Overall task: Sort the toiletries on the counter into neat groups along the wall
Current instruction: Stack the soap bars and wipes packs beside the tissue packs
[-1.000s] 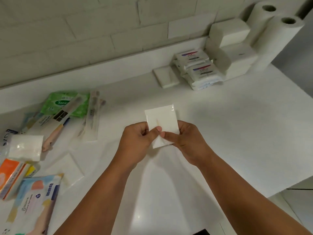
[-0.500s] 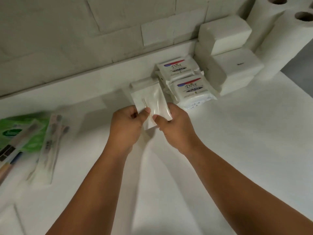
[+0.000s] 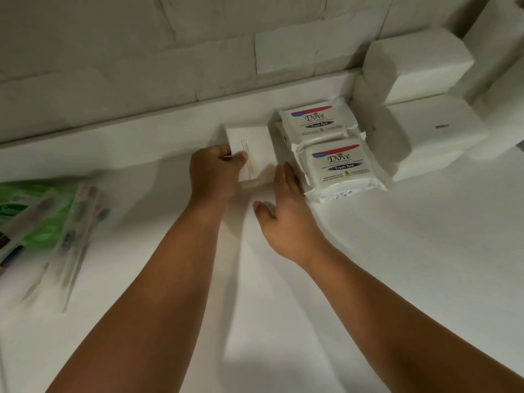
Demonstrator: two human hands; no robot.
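Note:
A small white packet (image 3: 256, 150) lies by the wall ledge, just left of two stacked Dove soap packs (image 3: 337, 163). My left hand (image 3: 214, 173) pinches the packet's left edge between thumb and curled fingers. My right hand (image 3: 286, 205) has straight fingers beside the packet's right side, next to the front Dove pack; I cannot tell whether it touches the packet. Whatever lies under the packet is hidden.
White tissue packs (image 3: 419, 89) are stacked right of the soaps, with paper rolls (image 3: 499, 46) behind them. At the far left lie a green pack (image 3: 37, 219) and wrapped toothbrushes (image 3: 71, 245), blurred. The white counter (image 3: 397, 265) stretches toward me.
Both hands carried the white packet from mid-counter to the wall beside the Dove packs. The right hand has let go of it and its fingers are now straight; the left still pinches it.

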